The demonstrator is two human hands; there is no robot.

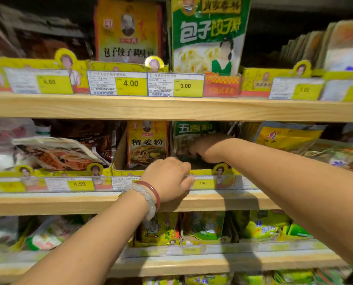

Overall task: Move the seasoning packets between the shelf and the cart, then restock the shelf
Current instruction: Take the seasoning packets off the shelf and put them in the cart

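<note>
L hand [169, 177] curled on shelf edge [212, 199]; R hand [207, 149] grip round green packets [190, 138].

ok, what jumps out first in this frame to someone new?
Two bare arms reaching into the middle wooden shelf: the right hand is among the green five-spice packets, and the left hand, with beaded bracelets, grips the tray's front edge. Above stands a tall green-and-white dumpling seasoning packet.

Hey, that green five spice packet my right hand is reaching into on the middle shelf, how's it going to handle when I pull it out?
The green packet looks like a thin flat pouch, so probably light and somewhat floppy. Its glossy film may be slippery, so the right hand likely needs a firm pinch. It stands in a snug cardboard tray beside the yellow ginger packet, so it may drag neighbours.
</note>
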